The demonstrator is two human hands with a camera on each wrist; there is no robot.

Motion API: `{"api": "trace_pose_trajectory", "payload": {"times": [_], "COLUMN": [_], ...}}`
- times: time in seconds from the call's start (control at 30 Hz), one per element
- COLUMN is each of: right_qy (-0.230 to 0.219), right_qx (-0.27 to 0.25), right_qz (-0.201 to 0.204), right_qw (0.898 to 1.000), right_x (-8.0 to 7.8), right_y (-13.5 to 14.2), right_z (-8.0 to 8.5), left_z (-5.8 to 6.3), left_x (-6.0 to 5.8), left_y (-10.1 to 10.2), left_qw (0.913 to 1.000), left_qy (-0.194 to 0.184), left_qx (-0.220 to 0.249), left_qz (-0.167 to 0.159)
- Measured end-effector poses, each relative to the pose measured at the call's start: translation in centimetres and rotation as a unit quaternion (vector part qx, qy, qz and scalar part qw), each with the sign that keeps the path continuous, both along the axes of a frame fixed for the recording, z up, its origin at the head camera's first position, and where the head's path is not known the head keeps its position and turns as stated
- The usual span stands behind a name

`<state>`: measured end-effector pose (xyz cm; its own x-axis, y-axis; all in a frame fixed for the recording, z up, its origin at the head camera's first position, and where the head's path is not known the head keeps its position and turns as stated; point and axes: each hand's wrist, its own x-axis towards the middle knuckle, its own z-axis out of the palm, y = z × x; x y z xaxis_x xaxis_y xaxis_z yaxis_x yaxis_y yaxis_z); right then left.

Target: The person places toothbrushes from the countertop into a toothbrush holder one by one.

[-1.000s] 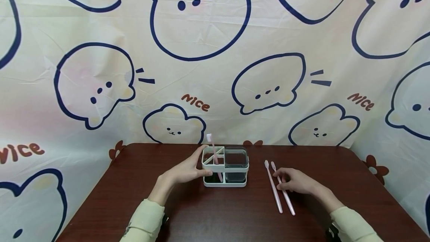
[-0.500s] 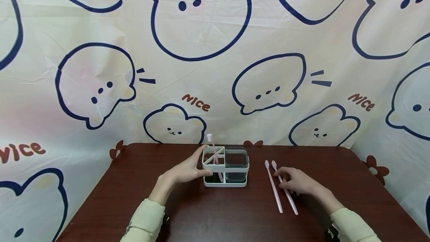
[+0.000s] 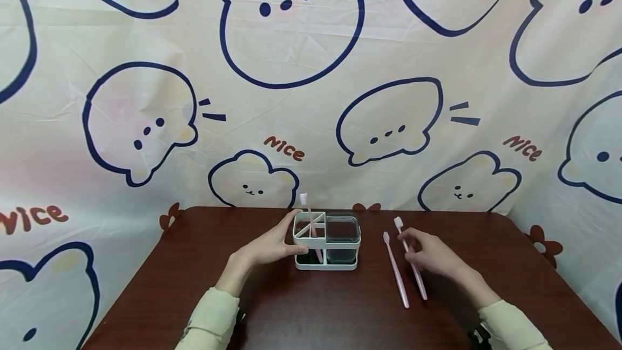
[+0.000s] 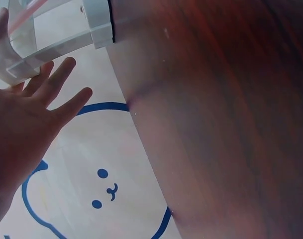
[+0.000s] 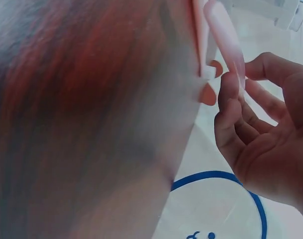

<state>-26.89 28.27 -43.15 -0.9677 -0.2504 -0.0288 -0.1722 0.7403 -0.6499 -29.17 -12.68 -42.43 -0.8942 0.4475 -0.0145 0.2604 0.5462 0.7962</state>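
Note:
A white toothbrush holder with a divided rack and a clear cup stands at the middle of the table. One pink toothbrush leans upright in its left compartment. My left hand holds the holder's left side, thumb at the front and index finger at the back corner; the left wrist view has the other fingers spread along it. Between thumb and fingers, my right hand pinches a pink toothbrush, its white head pointing away and its handle slanting toward me. Left of that hand another pink toothbrush lies on the table.
The dark brown wooden table ends at a back edge just behind the holder. A cartoon-print cloth hangs behind it and along both sides.
My right hand has lifted the right-hand toothbrush and shifted it slightly away from me. The left hand, the holder and the other toothbrush have stayed in place.

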Motion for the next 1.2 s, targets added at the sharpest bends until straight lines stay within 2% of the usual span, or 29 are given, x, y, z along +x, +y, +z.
{"api": "trace_pose_trajectory", "payload": {"times": [0.17,0.4,0.63,0.87,1.2], "right_qy": [0.042,0.114,0.153,0.226,0.254], "right_qx": [0.017,0.036,0.019,-0.002,-0.038], "right_qz": [-0.005,-0.013,-0.012,-0.009,0.005], "right_qw": [0.999,0.993,0.988,0.974,0.966], "right_x": [0.2,0.4,0.7,0.7,0.7], "right_y": [-0.8,-2.1,-3.4,-4.5,-6.3], "right_z": [0.8,2.4,3.8,4.7,6.4], "left_z": [0.1,0.8,1.1,0.8,1.0], "left_x": [0.0,0.0,-0.2,-0.5,-0.6], "left_y": [-0.2,-0.5,0.2,0.6,0.5], "left_qw": [0.9999,0.9998,0.9999,0.9999,0.9997], "left_qy": [-0.006,-0.007,0.006,-0.001,0.000], "left_qx": [-0.011,-0.016,-0.001,0.012,0.014], "left_qz": [0.008,-0.006,-0.010,-0.012,-0.018]}}
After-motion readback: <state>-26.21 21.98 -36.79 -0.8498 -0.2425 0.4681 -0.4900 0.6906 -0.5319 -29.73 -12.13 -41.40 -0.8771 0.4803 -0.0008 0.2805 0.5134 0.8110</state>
